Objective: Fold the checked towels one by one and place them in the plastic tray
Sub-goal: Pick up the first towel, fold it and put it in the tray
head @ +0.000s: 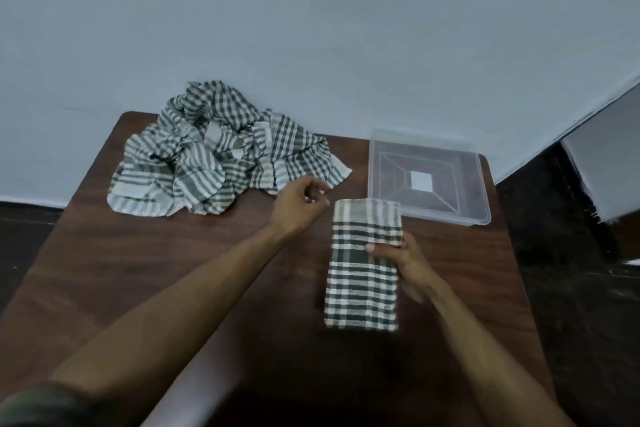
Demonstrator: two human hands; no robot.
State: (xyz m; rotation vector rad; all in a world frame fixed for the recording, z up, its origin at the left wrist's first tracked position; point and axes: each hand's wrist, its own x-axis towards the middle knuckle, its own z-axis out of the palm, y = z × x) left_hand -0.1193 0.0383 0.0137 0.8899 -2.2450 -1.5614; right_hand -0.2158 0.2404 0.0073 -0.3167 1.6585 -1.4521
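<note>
Right hand (403, 262) is pinching a folded towel (363, 267) mid-desk (173, 270), its far edge overlapping the tray (481, 191); left hand (299, 206) is hovering, fingers loosely curled.

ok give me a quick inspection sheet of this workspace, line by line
surface: dark wooden table, set against a pale wall
job's things: folded checked towel near the table's middle; heap of unfolded checked towels at the far left; clear plastic tray at the far right, no towels in it
clutter: nothing seen
grippers: right hand pinches the folded towel's right edge; left hand is loosely curled, holding nothing
cables: nothing seen
surroundings: dark floor on both sides
</note>
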